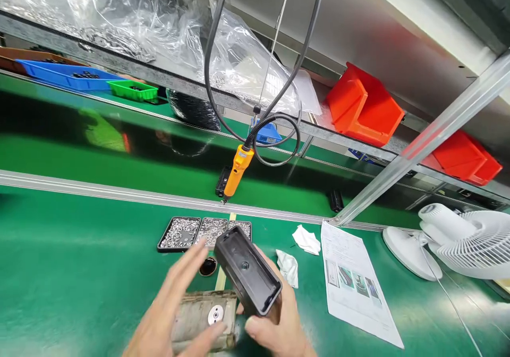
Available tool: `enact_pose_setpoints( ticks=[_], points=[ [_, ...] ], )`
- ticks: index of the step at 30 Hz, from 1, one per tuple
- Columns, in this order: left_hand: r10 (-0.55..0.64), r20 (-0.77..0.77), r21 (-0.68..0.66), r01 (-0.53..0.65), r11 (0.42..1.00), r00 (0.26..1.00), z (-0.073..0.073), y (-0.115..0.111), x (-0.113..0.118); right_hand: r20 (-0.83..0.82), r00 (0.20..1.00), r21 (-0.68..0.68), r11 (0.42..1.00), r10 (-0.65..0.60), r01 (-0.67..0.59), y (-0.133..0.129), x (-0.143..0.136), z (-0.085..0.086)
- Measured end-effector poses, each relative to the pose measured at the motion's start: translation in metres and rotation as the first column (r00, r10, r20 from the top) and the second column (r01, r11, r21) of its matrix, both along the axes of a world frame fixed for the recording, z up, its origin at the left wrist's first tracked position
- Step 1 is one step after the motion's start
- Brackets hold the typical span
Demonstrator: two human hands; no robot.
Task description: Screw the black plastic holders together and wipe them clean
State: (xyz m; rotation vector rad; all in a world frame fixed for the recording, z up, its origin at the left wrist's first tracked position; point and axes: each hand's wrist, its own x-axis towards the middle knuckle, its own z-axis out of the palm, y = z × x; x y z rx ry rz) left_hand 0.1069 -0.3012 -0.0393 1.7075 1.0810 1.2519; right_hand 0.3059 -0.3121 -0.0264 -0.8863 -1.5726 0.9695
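Observation:
My right hand [281, 320] grips a black rectangular plastic housing [245, 265], tilted so that its hollow inside with a small round hole faces me. To its left, my left hand [171, 304] has its fingers spread and holds nothing. Below and partly behind that hand lies a worn, tape-covered block [191, 314], with a round metal disc [215, 315] on its top. Behind the housing stand black trays [178, 234] of small metal parts. Near them sits a small round dish [207, 266] with dark contents.
A yellow electric screwdriver [239, 171] hangs from a cable above the bench. White cloths [306, 239], a printed sheet [358, 288] and a white fan [470, 240] are at the right. Red bins [364, 104] sit on the shelf; black parts [336, 201] lie on the green belt [159, 171].

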Motion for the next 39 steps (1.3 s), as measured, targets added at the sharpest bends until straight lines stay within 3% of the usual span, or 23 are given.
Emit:
enact_pose_setpoints(
  ticks=[1,3,5,7,10,14,21,27,30,34,39],
  points=[
    [0.019,0.041,-0.054,-0.016,0.998,0.999,0.006,0.007,-0.004,-0.072,0.991,-0.058,0.991,0.113,-0.117,0.000,0.005,0.005],
    [-0.057,0.102,-0.179,0.074,0.981,0.993,0.014,0.019,-0.011,-0.161,0.957,-0.128,0.956,0.242,-0.264,0.001,0.014,0.013],
    [-0.124,0.105,-0.249,0.147,0.957,0.987,0.017,0.026,-0.016,-0.168,0.959,-0.158,0.954,0.229,-0.256,0.002,0.019,0.014],
    [-0.124,0.068,-0.266,0.138,0.954,0.990,0.016,0.027,-0.020,-0.100,0.987,-0.150,0.978,0.129,-0.143,0.001,0.022,0.009],
    [-0.156,-0.025,-0.206,0.148,0.967,0.987,0.007,0.025,-0.028,0.114,0.993,-0.063,0.997,-0.027,0.035,-0.005,0.026,-0.007],
    [-0.196,-0.205,-0.094,0.180,0.979,0.959,-0.007,0.018,-0.041,0.336,0.931,0.076,0.989,-0.143,0.124,-0.018,0.028,-0.029],
    [-0.155,-0.491,0.171,0.270,0.948,0.857,-0.031,0.012,-0.061,0.470,0.873,0.239,0.971,-0.130,0.016,-0.028,0.027,-0.049],
    [-0.154,-0.541,0.171,0.288,0.942,0.827,-0.050,0.003,-0.069,0.569,0.818,0.127,0.992,-0.083,0.012,-0.034,0.028,-0.045],
    [-0.143,-0.513,0.176,0.267,0.948,0.846,-0.047,0.002,-0.064,0.572,0.820,0.044,0.999,-0.004,-0.026,-0.033,0.029,-0.042],
    [-0.119,-0.487,0.277,0.282,0.919,0.865,-0.037,0.007,-0.055,0.570,0.819,0.019,0.996,0.062,-0.089,-0.028,0.031,-0.040],
    [-0.101,-0.559,0.325,0.330,0.886,0.823,-0.038,0.011,-0.060,0.573,0.810,-0.045,0.992,0.124,-0.119,-0.025,0.033,-0.037]
  ],
)
